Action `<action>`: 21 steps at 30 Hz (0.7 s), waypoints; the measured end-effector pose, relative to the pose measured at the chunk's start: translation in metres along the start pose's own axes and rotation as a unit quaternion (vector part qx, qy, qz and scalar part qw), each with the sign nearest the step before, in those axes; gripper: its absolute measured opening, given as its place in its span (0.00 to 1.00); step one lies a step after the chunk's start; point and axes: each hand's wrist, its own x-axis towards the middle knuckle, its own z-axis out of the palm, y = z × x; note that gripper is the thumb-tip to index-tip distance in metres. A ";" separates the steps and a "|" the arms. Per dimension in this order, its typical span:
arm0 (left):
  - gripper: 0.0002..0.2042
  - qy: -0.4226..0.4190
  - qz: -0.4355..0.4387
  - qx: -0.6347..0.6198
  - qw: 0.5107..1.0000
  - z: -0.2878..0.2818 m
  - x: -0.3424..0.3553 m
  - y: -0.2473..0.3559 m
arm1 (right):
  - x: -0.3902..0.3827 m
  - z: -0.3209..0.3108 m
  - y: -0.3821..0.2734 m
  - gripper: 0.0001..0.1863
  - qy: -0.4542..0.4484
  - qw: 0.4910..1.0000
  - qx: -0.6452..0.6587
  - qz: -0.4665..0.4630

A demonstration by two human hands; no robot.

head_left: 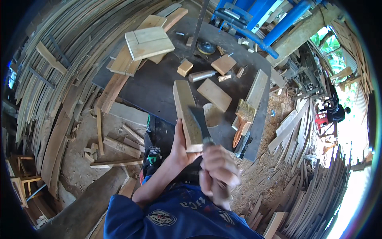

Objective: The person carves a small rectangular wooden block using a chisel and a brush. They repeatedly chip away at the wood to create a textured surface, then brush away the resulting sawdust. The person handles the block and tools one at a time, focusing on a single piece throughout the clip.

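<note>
My left hand grips the near end of a long, pale wooden block, its thumb along the left side. The block points away from me over the near edge of the dark table. My right hand, smeared by motion, is closed round the handle of a knife with a wide dark blade. The blade lies over the block's right side; whether it touches the wood I cannot tell. Just right of the blade are a round pale wooden piece, partly hidden, and a flat wooden block.
On the dark table lie a paintbrush, a wooden-handled tool, a sanding disc and stacked boards. A blue machine stands behind. Long timber strips fill the left; another person is far right.
</note>
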 end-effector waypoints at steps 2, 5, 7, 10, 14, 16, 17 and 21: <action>0.28 -0.013 -0.035 -0.040 0.999 -0.006 -0.002 0.004 | -0.005 -0.021 -0.024 0.10 -0.019 0.995 0.088 -0.054; 0.29 -0.082 -0.045 -0.024 0.995 -0.022 0.009 0.008 | -0.006 -0.024 -0.054 0.09 -0.077 0.996 0.031 0.028; 0.30 -0.096 -0.039 -0.038 0.994 -0.020 0.023 0.012 | -0.002 -0.014 -0.037 0.10 -0.033 0.996 0.062 -0.055; 0.29 -0.094 -0.045 -0.053 0.993 -0.016 0.024 0.018 | 0.004 -0.012 -0.040 0.11 -0.017 0.993 0.115 -0.002; 0.29 -0.106 -0.001 -0.014 0.994 -0.024 0.026 0.011 | 0.003 -0.025 -0.062 0.10 -0.087 0.992 0.084 -0.025; 0.28 -0.094 -0.012 -0.013 0.995 -0.024 0.026 0.012 | -0.002 -0.019 -0.039 0.11 -0.070 0.991 0.099 -0.052; 0.28 -0.096 -0.016 -0.012 0.995 -0.018 0.029 0.014 | -0.006 -0.017 -0.022 0.10 -0.037 0.990 0.110 -0.085; 0.28 -0.103 -0.011 -0.010 0.995 -0.010 0.019 0.019 | 0.006 -0.021 -0.031 0.10 -0.059 0.987 0.137 -0.066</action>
